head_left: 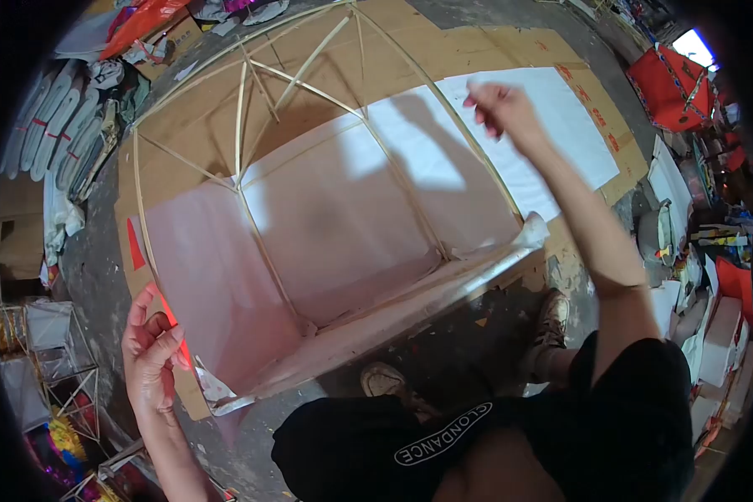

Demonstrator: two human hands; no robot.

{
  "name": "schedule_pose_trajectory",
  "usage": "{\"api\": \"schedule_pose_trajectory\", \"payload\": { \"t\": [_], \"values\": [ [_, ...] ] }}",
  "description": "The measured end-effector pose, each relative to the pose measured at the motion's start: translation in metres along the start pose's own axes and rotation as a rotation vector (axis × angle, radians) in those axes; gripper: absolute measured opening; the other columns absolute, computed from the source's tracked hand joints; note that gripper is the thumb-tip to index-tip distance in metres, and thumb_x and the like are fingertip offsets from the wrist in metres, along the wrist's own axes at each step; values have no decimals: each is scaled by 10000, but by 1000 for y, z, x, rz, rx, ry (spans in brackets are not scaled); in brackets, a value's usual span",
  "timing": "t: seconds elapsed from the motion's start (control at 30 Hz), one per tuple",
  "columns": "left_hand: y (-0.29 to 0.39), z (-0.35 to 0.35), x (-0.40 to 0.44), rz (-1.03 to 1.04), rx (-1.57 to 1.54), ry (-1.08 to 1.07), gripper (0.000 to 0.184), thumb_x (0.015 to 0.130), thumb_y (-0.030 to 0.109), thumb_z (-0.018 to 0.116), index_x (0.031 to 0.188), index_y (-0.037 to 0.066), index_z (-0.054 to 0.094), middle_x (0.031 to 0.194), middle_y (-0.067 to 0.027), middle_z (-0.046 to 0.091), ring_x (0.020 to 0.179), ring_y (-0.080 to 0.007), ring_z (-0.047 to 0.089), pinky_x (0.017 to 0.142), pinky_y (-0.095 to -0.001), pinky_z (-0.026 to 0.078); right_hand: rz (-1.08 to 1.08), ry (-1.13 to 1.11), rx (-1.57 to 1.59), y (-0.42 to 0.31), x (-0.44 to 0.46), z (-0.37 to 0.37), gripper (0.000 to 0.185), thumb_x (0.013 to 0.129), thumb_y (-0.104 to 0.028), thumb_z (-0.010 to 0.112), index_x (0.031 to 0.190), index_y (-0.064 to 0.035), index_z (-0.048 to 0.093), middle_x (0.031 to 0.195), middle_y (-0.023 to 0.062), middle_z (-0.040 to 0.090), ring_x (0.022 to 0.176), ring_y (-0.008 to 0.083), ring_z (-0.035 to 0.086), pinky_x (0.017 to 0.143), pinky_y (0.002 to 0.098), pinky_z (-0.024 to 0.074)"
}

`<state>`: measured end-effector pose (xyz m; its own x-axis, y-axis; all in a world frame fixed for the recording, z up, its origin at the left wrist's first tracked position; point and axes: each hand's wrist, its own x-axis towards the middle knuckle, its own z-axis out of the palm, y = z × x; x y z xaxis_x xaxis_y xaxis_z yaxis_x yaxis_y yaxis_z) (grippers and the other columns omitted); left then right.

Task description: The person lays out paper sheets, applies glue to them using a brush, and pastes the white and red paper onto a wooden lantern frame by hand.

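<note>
1 pole framework (pixel 396 174), mid-frame. Left hand (pixel 153 347), lower left, beside its edge; right hand (pixel 504 109), upper right, above white sheet (pixel 577 142). Grips half-curled; cannot tell if holding. Seemingly covering; calls for steadying edge.

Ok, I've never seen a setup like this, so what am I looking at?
There's no machine, just a person's two bare hands. The single picture comes from a camera worn on the head, looking forward and down. On the grey floor lies flat brown cardboard, with smooth white paper on it. Over these sits a pale thin-stick frame, partly covered with thin, whitish sheeting. The left hand is at the frame's left edge, beside something bright red; its grip is unclear. The right hand is over the paper, nothing visible in it.
</note>
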<state>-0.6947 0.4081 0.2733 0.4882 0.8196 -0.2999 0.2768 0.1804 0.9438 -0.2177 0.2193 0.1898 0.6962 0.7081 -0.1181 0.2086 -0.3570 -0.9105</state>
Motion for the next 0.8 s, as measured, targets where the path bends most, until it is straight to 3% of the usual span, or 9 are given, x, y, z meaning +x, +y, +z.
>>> {"api": "schedule_pose_trajectory", "payload": {
  "t": [0.03, 0.13, 0.23, 0.27, 0.33, 0.53, 0.7, 0.8],
  "values": [
    [0, 2, 0, 1, -9, -7, 673, 696, -20, 666, 1313, 1, 398, 783, -61, 586, 512, -72, 521, 407, -174, 441, 9, -129, -1, -38, -12, -19, 263, 873, -296, 591, 826, -46, 660, 549, 26, 554, 381, 78, 481, 337, 211, 345],
    [1, 0, 1, -14, -41, -41, 760, 695, -28, 657, 1374, 9, 317, 829, -91, 601, 519, -78, 531, 405, -168, 444, 67, -303, -421, -118, -61, -21, 232, 845, -260, 629, 815, -31, 654, 563, 40, 567, 391, 88, 488, 350, 228, 362],
    [2, 0, 2, 10, -8, -71, 761, 696, -19, 651, 1376, 12, 311, 976, -149, 616, 534, -70, 539, 402, -163, 435, -37, -525, -620, -130, -80, -14, 218, 811, -230, 663, 806, -12, 643, 573, 50, 576, 409, 101, 508, 366, 238, 381],
    [4, 1, 1, 9, -8, -81, 775, 685, -29, 667, 1373, 5, 312, 883, -128, 616, 513, -84, 537, 400, -178, 443, -10, -523, -609, -129, -83, -13, 210, 809, -215, 663, 806, -6, 639, 577, 53, 577, 415, 106, 514, 371, 241, 390],
    [4, -1, 3, 20, 17, -79, 774, 690, -23, 670, 1375, 10, 310, 887, -124, 617, 504, -83, 533, 391, -182, 435, 32, -521, -583, -122, -85, -15, 193, 803, -185, 664, 806, 5, 630, 586, 60, 581, 427, 114, 527, 380, 248, 408],
    [55, 66, -18, 233, 84, -134, 766, 710, 2, 685, 1378, 24, 310, 902, -81, 627, 587, -78, 566, 437, -166, 426, 4, -452, -501, -78, -84, -70, 112, 834, -106, 609, 828, 4, 623, 587, 61, 574, 443, 122, 541, 400, 271, 446],
    [136, 208, -30, 480, 250, -196, 691, 737, 44, 693, 1344, 35, 364, 774, -5, 585, 636, -68, 554, 485, -169, 416, 80, -328, -245, 13, -54, -151, 75, 828, -53, 585, 827, 2, 636, 578, 51, 566, 434, 111, 535, 378, 259, 440],
    [186, 300, -28, 464, 522, -330, 584, 761, 51, 673, 1289, 39, 425, 723, 4, 538, 591, -57, 523, 465, -175, 400, 141, -286, -51, 88, -32, -190, 102, 797, -65, 561, 781, 8, 630, 600, 65, 590, 429, 122, 542, 354, 262, 432]
  ]
}}
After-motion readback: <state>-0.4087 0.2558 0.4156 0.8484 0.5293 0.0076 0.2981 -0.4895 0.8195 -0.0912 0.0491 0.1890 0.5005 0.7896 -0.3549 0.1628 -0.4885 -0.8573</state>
